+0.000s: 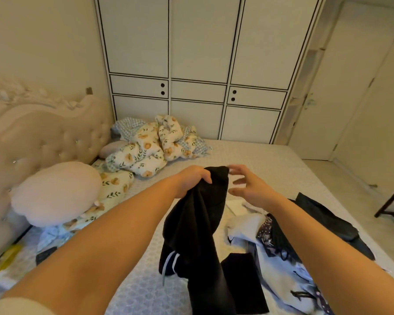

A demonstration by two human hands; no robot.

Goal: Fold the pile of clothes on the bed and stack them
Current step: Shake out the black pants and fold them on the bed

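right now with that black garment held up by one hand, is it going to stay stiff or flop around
Likely floppy: the black garment hangs in loose folds from the left hand down to the bed. Probably light, since one hand holds it bunched. The right hand, open beside it, may need to steady it.

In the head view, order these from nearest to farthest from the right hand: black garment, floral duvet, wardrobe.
1. Black garment: just left of the right hand, held up by the left hand.
2. Floral duvet: bunched beyond, to the left, on the bed.
3. Wardrobe: against the far wall.
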